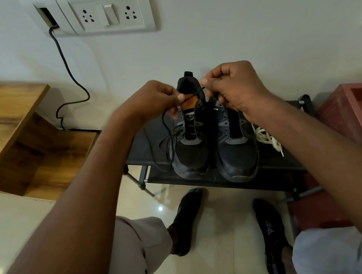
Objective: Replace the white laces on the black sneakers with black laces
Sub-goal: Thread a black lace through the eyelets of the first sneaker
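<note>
Nearest me: my knees and socked feet on the tile floor; nothing task-related down there.

Next out, the rack (206, 181) w/ both sneakers side by side, toes toward me; right sneaker (236, 149) looks bare of any lace, eyelets empty as far as I can tell; white laces (268, 138) lie bunched on the rack just beside it, so removal looks done for at least that shoe, prob both.

Left sneaker (189, 152) has the black lace (165, 137) on it; slack loops trail off its left side over the rack; can't tell how many eyelets are threaded, too dark.

Above the shoe mouths: left hand (155, 100) curled, pinching one stretch of the black lace betw thumb and fingertips; right hand (231, 86) curled too, pinching the other end; short taut span runs betw them over the left sneaker's tongue.

My read: white laces out, first shoe mid-lacing near its top eyelets; left to do: finish and tie it, then lace the right shoe entirely; no 2nd black lace visible.

Far: wall w/ socket plate (108, 13), cable hanging down.
</note>
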The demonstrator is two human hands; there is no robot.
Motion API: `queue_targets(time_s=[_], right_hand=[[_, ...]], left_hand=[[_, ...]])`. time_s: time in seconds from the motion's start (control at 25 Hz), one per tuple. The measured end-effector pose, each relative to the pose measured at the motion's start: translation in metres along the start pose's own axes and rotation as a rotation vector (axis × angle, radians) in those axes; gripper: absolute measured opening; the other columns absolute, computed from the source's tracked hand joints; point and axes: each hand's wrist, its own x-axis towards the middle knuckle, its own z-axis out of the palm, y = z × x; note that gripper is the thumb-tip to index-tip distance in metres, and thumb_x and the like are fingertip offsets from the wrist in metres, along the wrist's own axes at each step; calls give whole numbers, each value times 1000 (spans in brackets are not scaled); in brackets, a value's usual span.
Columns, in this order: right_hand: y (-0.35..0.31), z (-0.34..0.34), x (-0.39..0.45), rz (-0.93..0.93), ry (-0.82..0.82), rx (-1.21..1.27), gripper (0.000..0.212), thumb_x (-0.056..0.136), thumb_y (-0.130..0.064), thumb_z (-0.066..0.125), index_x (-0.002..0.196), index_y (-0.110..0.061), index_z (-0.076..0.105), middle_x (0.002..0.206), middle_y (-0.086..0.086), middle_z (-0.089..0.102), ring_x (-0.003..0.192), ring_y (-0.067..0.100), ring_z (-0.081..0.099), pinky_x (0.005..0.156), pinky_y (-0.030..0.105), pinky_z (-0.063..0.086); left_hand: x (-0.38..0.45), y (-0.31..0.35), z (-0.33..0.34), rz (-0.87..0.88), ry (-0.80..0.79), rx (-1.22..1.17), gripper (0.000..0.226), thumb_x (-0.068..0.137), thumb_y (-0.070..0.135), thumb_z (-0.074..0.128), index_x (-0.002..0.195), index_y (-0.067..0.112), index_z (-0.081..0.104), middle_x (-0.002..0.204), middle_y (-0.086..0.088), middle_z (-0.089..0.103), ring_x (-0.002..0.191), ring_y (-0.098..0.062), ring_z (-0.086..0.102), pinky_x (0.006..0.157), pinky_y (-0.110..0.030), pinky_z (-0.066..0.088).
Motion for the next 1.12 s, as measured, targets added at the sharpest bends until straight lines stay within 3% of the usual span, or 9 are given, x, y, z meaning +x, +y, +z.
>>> queue_targets(time_s=[0.16,0.32,0.4,0.52,0.64,0.76,0.84,0.96,1.12], right_hand=[[14,-3,3,61,33,-32,7,98,-12,72,93,-12,77,83,7,79,57,10,60,46,14,43],[21,13,0,45,-73,-208,9,99,-16,71,94,-17,78,80,-1,79,61,7,66,45,11,42],[23,20,1,7,-64,-233,9,99,-20,72,94,-20,79,79,-4,78,63,6,67,47,11,43],[25,25,5,-2,-17,-161,7,98,-22,73,95,-22,79,83,-4,77,66,5,66,53,14,45],[29,29,7,-8,-38,-193,15,100,-14,67,102,-26,76,86,-2,74,72,11,66,57,22,48],[36,32,2,-190,-198,-680,47,97,-3,58,127,-37,70,89,-9,64,81,16,61,69,32,48],[39,34,-3,-235,-233,-844,51,96,-2,59,132,-37,67,101,-4,66,92,20,63,73,34,51],[41,31,2,-248,-185,-809,41,92,-1,63,119,-31,71,100,1,70,94,25,67,80,41,59],[43,22,7,-227,-219,-780,43,92,2,61,116,-32,73,97,-1,73,90,21,68,76,32,54]], left_hand=[[2,-28,-2,-160,-115,582,21,99,31,69,87,16,78,77,2,77,82,-11,69,97,-44,51],[1,-7,11,-25,-88,278,22,99,32,69,109,14,76,100,-8,78,99,-23,72,95,-39,54],[2,2,13,-4,-89,98,21,100,32,69,112,16,75,102,-6,79,100,-21,74,81,-32,53],[5,1,14,-45,-96,-80,20,100,25,69,111,9,75,98,-6,80,90,-17,75,64,-23,51],[7,-7,19,-103,39,-222,15,100,9,66,106,-4,71,81,-15,75,75,-23,76,53,-22,51],[11,-14,29,-85,137,-55,9,98,7,68,96,1,74,73,-15,75,67,-28,77,55,-27,58],[11,-16,36,-69,155,72,8,97,11,70,92,7,76,68,-12,75,62,-25,76,56,-27,62],[9,-18,43,-65,147,177,9,98,12,69,93,9,76,62,-10,73,54,-21,74,54,-27,61],[11,-12,49,55,168,464,18,94,7,65,98,14,81,74,-8,73,63,-27,73,67,-39,65]])
